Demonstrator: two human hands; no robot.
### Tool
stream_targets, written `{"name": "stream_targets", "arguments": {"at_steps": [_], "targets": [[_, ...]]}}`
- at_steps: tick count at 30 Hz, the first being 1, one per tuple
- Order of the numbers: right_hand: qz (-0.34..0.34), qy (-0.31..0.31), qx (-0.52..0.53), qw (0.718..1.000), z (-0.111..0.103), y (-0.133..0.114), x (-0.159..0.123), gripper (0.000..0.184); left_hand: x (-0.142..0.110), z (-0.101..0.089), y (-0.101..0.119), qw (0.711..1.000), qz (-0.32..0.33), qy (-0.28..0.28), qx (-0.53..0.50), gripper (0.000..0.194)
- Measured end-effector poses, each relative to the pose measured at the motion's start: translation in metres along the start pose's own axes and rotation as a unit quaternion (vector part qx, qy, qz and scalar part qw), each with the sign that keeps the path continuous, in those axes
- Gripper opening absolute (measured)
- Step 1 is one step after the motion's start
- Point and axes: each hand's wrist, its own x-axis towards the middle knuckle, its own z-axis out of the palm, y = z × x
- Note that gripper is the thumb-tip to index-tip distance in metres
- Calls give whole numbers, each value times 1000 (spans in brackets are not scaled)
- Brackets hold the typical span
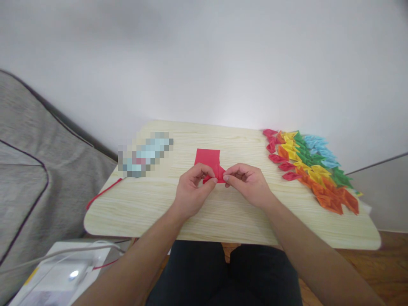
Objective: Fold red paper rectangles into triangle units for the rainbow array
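Observation:
A small piece of folded red paper (pixel 219 171) is held between my two hands, just above the middle of the table. My left hand (pixel 193 187) pinches its left side between thumb and fingers. At its right corner, the thumb and index finger of my right hand (pixel 247 182) are closed on it. Just beyond the fingers lies a flat red paper square (pixel 208 156), its near edge hidden by my left hand and the folded piece.
Rows of folded paper pieces (pixel 314 163) in red, orange, yellow, green and blue lie along the table's right side. A blurred-out object (pixel 148 153) with a red cord (pixel 103 193) is at the left. The pale wooden table (pixel 242 221) meets a white wall; a grey sofa (pixel 63 178) stands left.

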Motion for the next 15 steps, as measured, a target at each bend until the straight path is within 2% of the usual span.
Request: {"name": "stream_targets", "arguments": {"at_steps": [7,11,15], "targets": [[-7,3,55,998,3,2,0,22,0,-1,-2,1000,3,-8,-6,8],[-21,-3,33,999,3,3,0,20,-1,1,-1,1000,-8,-18,-21,18],[-33,-15,17,999,1,1,-1,19,0,3,0,998,-12,-18,-57,16]]}}
